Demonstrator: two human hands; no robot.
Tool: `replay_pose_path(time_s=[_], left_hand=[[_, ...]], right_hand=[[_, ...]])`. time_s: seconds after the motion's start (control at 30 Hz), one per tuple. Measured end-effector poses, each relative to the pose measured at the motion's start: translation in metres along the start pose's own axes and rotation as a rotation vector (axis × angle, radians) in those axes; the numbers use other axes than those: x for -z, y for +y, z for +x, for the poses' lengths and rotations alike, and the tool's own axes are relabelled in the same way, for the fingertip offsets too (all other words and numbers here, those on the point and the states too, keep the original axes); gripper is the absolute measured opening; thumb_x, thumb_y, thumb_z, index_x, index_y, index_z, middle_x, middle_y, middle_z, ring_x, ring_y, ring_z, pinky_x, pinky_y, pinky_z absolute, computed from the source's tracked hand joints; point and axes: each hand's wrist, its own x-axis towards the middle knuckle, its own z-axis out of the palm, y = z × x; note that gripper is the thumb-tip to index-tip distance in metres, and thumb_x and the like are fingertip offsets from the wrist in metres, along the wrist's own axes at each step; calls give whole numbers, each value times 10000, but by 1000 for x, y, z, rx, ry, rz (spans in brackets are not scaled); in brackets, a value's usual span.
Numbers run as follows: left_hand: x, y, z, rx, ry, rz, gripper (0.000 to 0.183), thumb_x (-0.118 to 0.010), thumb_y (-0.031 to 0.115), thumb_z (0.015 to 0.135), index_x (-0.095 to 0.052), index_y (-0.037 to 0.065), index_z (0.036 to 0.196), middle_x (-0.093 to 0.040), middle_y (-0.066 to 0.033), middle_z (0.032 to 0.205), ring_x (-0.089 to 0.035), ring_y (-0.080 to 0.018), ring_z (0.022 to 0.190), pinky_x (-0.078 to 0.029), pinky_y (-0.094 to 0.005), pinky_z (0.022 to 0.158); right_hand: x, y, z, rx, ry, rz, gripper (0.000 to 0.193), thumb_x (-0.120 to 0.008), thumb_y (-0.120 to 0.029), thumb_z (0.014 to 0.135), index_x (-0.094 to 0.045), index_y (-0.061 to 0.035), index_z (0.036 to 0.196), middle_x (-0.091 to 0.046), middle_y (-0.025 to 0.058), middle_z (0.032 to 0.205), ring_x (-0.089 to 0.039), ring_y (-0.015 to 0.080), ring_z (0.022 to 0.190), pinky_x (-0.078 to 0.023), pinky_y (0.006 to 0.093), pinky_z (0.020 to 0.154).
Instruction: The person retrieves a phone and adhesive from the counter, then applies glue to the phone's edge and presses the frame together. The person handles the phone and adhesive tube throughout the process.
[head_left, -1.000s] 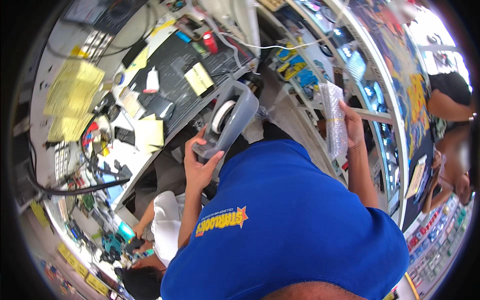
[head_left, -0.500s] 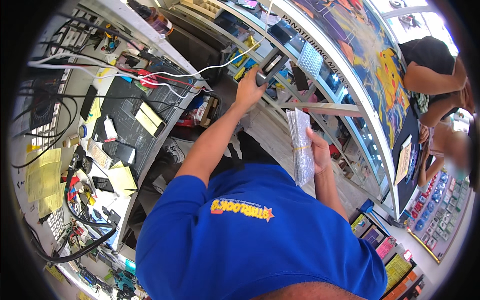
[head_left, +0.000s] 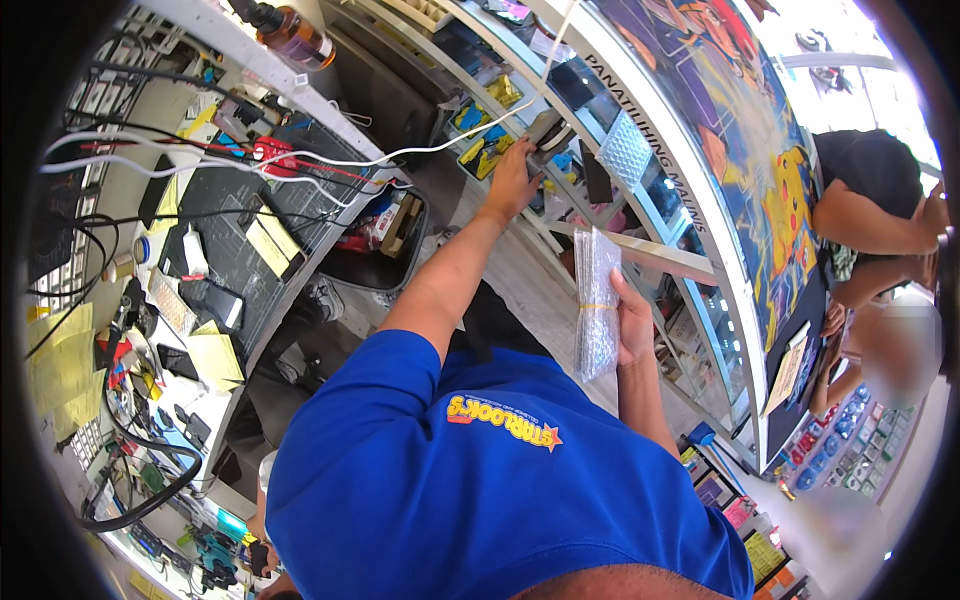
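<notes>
A flat, clear bubble-wrap bundle (head_left: 596,312) with a yellow band is pinched upright in your right hand (head_left: 634,322). Your left hand (head_left: 513,184), partly curled, touches a grey plastic tape dispenser (head_left: 547,133) beside the white-framed glass showcase (head_left: 662,152); its grip I cannot tell.

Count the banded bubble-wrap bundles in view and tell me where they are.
1: the bubble-wrap bundle, held in the right hand. Others may be hidden in the surrounding clutter.

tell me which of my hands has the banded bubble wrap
Your right hand: it grips the bubble wrap bundle with the yellow band. Your left hand is farther forward, at the grey tape dispenser.
</notes>
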Motion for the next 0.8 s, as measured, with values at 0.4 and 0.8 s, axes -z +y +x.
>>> replay_pose_path(time_s=[0.4,0.8], left_hand=[[96,10,-63,510,-77,-453,719,-781,304,907,-459,56,1499,-468,-192,1552,-460,-324,1435,-361,-432,1184],[320,228,-189,612,403,-1179,558,-666,142,996,-426,33,1488,-590,-89,1380,-593,-180,1233,-490,-361,1048]], right_hand=[[-88,11,48,18,-208,-293,416,-588,-176,1054,-504,-11,1426,-691,107,1226,-717,192,1023,-603,348,882],[-231,138,28,1145,-646,-1205,504,-814,-160,861,-644,-61,1325,-644,89,1205,-501,299,1172,-428,408,1001]])
